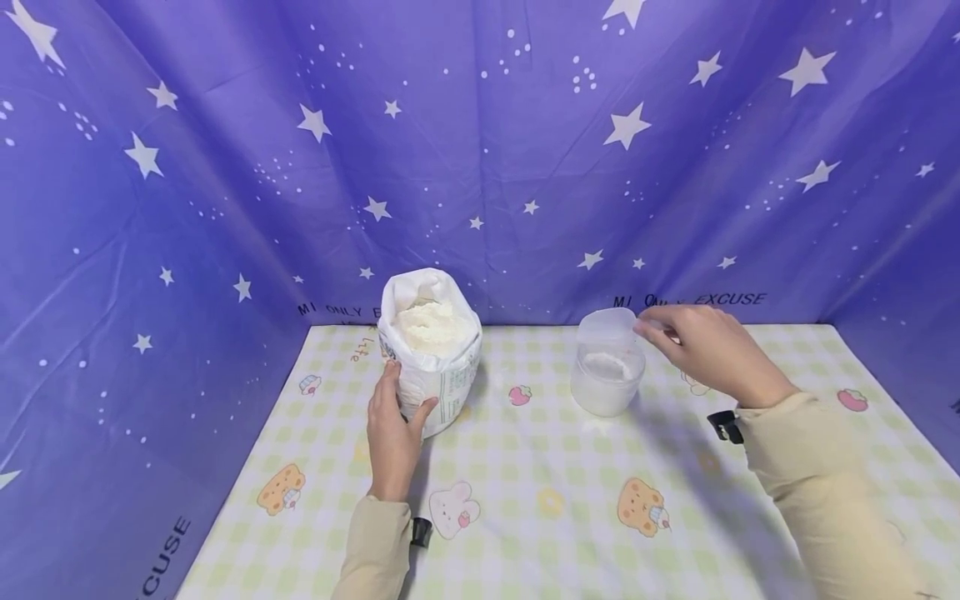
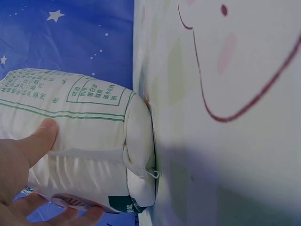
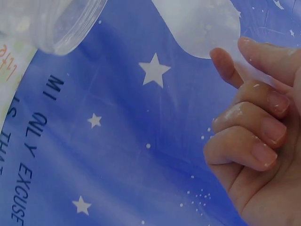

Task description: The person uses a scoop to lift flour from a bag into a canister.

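My left hand grips the side of an open white bag of flour, which stands upright on the table. Its rim is folded open around the pale flour; green print shows in the left wrist view, with the thumb pressed to the bag. To the right stands a clear plastic jar with some white powder inside. My right hand pinches a translucent white plastic piece between thumb and index finger. The piece is tilted over the jar's mouth. White specks dot the curled fingers.
A pale green checked cloth with cartoon prints covers the table. Blue curtains with white stars rise behind the bag and jar and along both sides.
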The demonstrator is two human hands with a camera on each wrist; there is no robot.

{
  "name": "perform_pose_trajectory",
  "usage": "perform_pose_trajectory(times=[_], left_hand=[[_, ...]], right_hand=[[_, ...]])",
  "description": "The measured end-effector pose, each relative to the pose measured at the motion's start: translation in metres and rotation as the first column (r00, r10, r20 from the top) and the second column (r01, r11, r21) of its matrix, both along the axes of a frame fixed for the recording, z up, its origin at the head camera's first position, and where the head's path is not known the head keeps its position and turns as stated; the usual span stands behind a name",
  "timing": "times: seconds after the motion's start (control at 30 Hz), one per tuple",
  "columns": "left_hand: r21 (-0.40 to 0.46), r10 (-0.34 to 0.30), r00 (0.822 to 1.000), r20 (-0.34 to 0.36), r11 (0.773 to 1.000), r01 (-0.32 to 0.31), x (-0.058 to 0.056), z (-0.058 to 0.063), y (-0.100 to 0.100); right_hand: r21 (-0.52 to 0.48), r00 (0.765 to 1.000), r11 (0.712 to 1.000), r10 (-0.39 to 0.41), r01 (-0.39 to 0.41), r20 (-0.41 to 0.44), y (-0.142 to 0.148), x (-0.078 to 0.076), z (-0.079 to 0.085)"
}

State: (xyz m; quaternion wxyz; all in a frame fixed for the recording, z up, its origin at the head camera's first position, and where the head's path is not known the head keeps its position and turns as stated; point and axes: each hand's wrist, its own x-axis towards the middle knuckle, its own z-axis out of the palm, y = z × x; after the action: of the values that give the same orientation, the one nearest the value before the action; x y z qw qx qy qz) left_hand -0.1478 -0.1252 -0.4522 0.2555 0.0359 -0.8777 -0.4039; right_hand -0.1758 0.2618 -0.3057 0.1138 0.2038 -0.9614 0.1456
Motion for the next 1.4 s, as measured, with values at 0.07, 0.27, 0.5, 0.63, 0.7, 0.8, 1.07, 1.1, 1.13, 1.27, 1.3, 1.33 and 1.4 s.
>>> perform_pose_trajectory(times=[0.07, 0.27, 0.5, 0.63, 0.7, 0.8, 1.07, 1.1, 1.13, 1.27, 1.3, 1.33, 1.4], left_hand=[[0.001, 0.000, 1.000, -0.002, 1.000, 0.000, 0.001, -0.001, 0.000], [-0.003, -0.001, 1.000, -0.011, 1.000, 0.001, -0.001, -0.001, 0.000], [-0.007, -0.006, 1.000, -0.016, 1.000, 0.006, -0.002, 0.000, 0.000], [-0.004, -0.005, 1.000, -0.017, 1.000, 0.005, -0.003, 0.000, 0.000], [-0.004, -0.008, 1.000, -0.015, 1.000, 0.008, -0.003, 0.000, -0.001], [-0.003, -0.011, 1.000, -0.008, 1.000, 0.011, -0.003, 0.000, -0.001], [-0.002, -0.015, 1.000, 0.008, 1.000, 0.015, 0.000, 0.002, -0.001], [-0.002, -0.015, 1.000, 0.008, 1.000, 0.015, 0.001, 0.002, -0.001], [-0.002, -0.015, 1.000, 0.009, 1.000, 0.015, 0.001, 0.002, -0.001], [-0.004, -0.014, 1.000, 0.010, 1.000, 0.014, 0.001, 0.001, -0.001], [-0.003, -0.014, 1.000, 0.011, 1.000, 0.014, 0.002, 0.001, -0.001], [-0.004, -0.014, 1.000, 0.012, 1.000, 0.014, 0.002, 0.001, -0.001], [-0.002, -0.014, 1.000, 0.010, 1.000, 0.014, 0.002, 0.002, 0.000]], right_hand=[[-0.009, 1.000, 1.000, -0.002, 0.002, 0.002, -0.004, 0.000, 0.000], [-0.043, 1.000, 0.999, 0.024, -0.024, -0.002, -0.019, -0.003, 0.002], [-0.053, 0.999, 0.997, 0.048, -0.048, -0.011, -0.038, -0.006, 0.008], [-0.059, 0.998, 0.996, 0.062, -0.063, -0.016, -0.048, -0.009, 0.010], [-0.061, 0.997, 0.996, 0.070, -0.070, -0.017, -0.052, -0.010, 0.010], [-0.067, 0.996, 0.994, 0.083, -0.084, -0.022, -0.059, -0.011, 0.008], [-0.084, 0.992, 0.989, 0.113, -0.118, -0.060, -0.076, -0.014, 0.006], [-0.088, 0.991, 0.989, 0.117, -0.123, -0.068, -0.079, -0.014, 0.006], [-0.090, 0.990, 0.988, 0.120, -0.127, -0.073, -0.081, -0.015, 0.006], [-0.097, 0.986, 0.985, 0.135, -0.144, -0.098, -0.089, -0.016, 0.004], [-0.099, 0.985, 0.984, 0.139, -0.149, -0.103, -0.091, -0.016, 0.004], [-0.097, 0.984, 0.984, 0.141, -0.151, -0.107, -0.093, -0.016, 0.004], [-0.094, 0.983, 0.983, 0.146, -0.157, -0.114, -0.097, -0.016, 0.004]])
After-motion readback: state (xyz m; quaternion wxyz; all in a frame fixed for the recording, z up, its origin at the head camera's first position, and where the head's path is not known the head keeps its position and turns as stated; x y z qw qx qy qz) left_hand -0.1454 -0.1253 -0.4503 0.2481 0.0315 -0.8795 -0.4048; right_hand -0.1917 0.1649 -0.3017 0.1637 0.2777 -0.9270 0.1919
